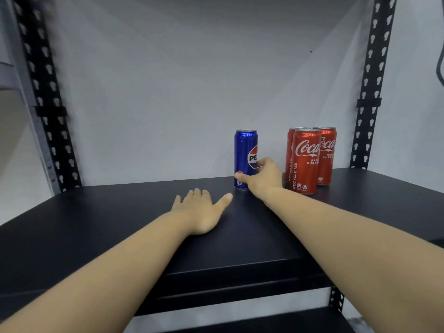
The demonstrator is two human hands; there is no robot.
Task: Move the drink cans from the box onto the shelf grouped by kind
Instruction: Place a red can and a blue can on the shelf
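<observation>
A blue Pepsi can (243, 150) stands upright on the black shelf (120, 224), near the back wall. My right hand (262, 180) grips its lower part, thumb across the front and fingers round the right side. To its right stand three red Coca-Cola cans (306, 162) in a tight group, upright. My left hand (200, 209) lies flat on the shelf with fingers spread, a little in front and left of the Pepsi can, holding nothing. The box is not in view.
Black perforated uprights (48, 99) (370, 87) frame the shelf on both sides, with a white wall behind. A lower shelf edge (264, 325) shows at the bottom. A dark cable (440, 68) hangs at the far right.
</observation>
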